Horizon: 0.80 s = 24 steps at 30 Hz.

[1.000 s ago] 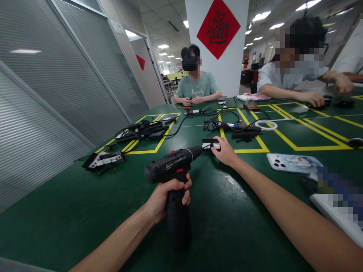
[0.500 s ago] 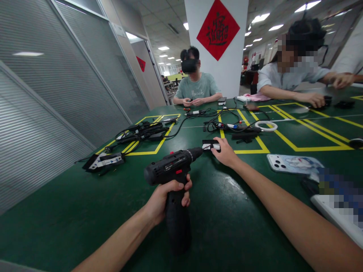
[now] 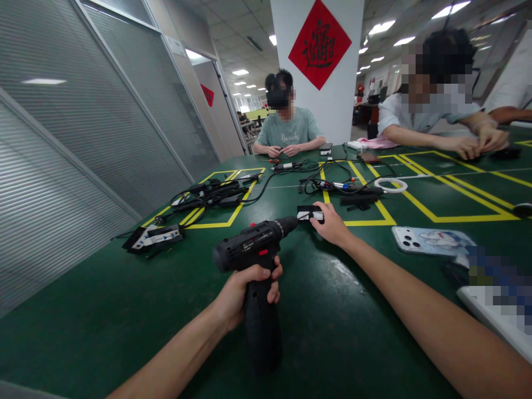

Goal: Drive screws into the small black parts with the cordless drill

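My left hand (image 3: pixel 249 288) is wrapped round the handle of a black cordless drill (image 3: pixel 249 244) with red buttons. The drill stands upright over the green table, its chuck pointing right and away from me. From the chuck a thin bit reaches to a small black-and-white part (image 3: pixel 307 213); whether the tip sits in it I cannot tell. My right hand (image 3: pixel 330 223) grips that part by its right end, thumb in front and fingers behind, against the table. The fingers cover its right side.
Tangled black cables (image 3: pixel 211 194) lie at the left, near a black-and-white strip (image 3: pixel 162 235). More cables and black pieces (image 3: pixel 359 199) lie beyond my right hand, by a white ring (image 3: pixel 390 184). A phone (image 3: pixel 432 241) lies at right. Two people sit across the table (image 3: pixel 124 310).
My hands, the drill and the small part stay almost in place. At the right, the co-worker's two hands have come together over a dark object.
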Tool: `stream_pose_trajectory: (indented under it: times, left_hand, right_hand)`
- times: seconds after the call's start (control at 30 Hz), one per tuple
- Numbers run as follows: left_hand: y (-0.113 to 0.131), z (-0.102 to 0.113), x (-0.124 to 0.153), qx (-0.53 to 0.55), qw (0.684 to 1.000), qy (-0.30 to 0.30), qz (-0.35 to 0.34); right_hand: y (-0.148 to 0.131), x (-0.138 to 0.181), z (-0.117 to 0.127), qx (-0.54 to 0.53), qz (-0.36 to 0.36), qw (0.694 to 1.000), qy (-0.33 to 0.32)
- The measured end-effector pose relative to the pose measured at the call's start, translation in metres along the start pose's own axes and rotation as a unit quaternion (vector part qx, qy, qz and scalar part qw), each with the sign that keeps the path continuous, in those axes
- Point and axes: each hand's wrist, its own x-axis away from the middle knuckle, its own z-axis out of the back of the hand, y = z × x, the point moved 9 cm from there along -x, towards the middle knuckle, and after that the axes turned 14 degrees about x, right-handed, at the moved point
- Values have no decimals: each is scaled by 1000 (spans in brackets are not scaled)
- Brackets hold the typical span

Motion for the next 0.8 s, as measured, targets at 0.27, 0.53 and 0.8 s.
stream_pose_trajectory:
  times: [0.27, 0.53, 0.8]
  left_hand:
    - [0, 0, -1, -1, 1000, -2, -3]
    - [0, 1, 0, -3, 1000, -4, -3]
    - [0, 2, 0, -9, 1000, -6, -4]
  right_hand:
    - [0, -1, -1, 8, 5, 1000, 7]
    - [2, -1, -1, 1, 2, 1000, 5]
    - [3, -2, -2, 0, 7, 1000, 10]
